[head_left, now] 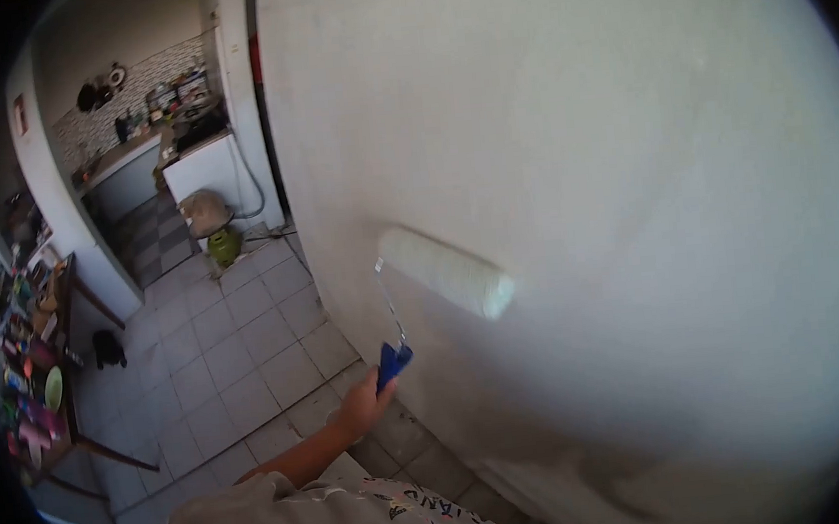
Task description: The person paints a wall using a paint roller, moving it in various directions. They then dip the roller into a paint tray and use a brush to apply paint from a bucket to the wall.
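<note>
My left hand point(361, 410) is closed around the blue handle of a paint roller point(446, 271). The arm reaches out from a grey-brown sleeve at the bottom. A thin metal rod runs up from the handle to the roller's long, pale, fluffy sleeve. That sleeve lies slantwise against, or very close to, the pale wall point(576, 122); contact is hard to tell. Darker, shadowed patches show lower on the wall. My right hand is out of view.
Cluttered wooden table point(73, 279) at left, its legs standing on the tiled floor point(219, 347). A green gas cylinder point(224, 246) sits by the kitchen doorway, with a counter point(126, 159) beyond. A small black object point(109, 348) lies near the table.
</note>
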Demonstrator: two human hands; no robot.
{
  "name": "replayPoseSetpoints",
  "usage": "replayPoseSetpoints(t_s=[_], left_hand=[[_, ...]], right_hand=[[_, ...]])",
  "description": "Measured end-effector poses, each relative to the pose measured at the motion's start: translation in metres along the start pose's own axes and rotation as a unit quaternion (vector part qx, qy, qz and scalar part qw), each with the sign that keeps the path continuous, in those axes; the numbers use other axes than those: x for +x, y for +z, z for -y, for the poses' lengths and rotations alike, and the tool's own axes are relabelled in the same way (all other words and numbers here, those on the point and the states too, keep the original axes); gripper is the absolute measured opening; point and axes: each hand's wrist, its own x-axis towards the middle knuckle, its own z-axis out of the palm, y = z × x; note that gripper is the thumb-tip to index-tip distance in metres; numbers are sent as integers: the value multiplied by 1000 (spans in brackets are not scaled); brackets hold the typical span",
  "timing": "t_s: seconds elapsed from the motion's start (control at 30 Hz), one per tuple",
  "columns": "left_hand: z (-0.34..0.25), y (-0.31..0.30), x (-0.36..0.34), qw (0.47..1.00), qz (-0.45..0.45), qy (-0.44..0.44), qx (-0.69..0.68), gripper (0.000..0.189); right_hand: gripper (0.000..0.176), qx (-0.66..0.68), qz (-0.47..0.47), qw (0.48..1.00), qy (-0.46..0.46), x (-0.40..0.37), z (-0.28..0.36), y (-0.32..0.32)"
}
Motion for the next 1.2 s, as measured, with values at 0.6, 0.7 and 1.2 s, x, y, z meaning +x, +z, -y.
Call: replayPoseSetpoints(t_s=[0.6,0.7,1.2], left_hand=[[-170,-90,82,979,39,-13,-199,38],[-116,-55,29,992,65,31,-108,38],[23,-84,-104,961,231,137,-61,43]], right_hand=[[46,186,667,615,-376,-276,100,81],[51,137,693,597,-380,-310,146,36],[18,389,723,550,-151,-510,51,3]])
